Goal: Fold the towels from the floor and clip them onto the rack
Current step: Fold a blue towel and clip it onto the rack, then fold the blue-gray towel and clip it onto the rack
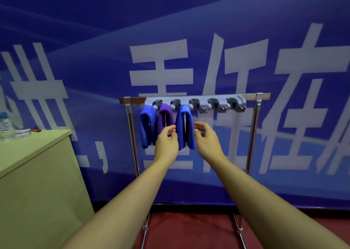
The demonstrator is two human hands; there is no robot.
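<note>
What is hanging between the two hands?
In the head view, a folded blue towel hangs from the rack, between the left hand and right hand.

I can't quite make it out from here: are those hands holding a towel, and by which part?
Nothing is clearly held. The left hand and right hand flank the third towel hanging on the rack, fingers relaxed beside its lower folds, perhaps brushing it.

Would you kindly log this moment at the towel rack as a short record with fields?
rack: metal frame with grey clip bar
towels hung: left blue towel, purple towel, right blue towel
free clips: two rightmost
left hand: fingers relaxed, at right blue towel's left side
right hand: open, beside its right side
cabinet: water bottle on top
</note>
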